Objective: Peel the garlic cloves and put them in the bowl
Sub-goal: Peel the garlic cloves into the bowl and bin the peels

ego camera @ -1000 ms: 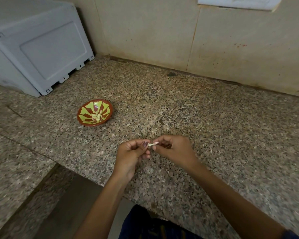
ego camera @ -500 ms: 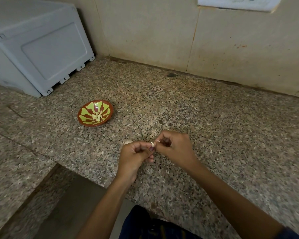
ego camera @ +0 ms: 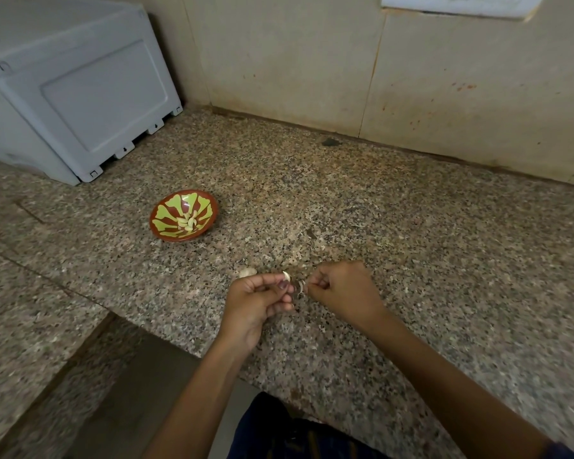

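Papery skin (ego camera: 301, 288) now pulled off clove (ego camera: 286, 276); left hand (ego camera: 257, 301) pinches clove, right hand (ego camera: 343, 293) pinches skin, near bowl (ego camera: 183, 215); drop-in next.

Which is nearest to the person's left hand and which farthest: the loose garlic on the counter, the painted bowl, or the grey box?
From the left hand:
1. Loose garlic, on the counter just beyond the knuckles.
2. Painted bowl, farther back and left, with peeled cloves inside.
3. Grey box, far left corner by the wall.
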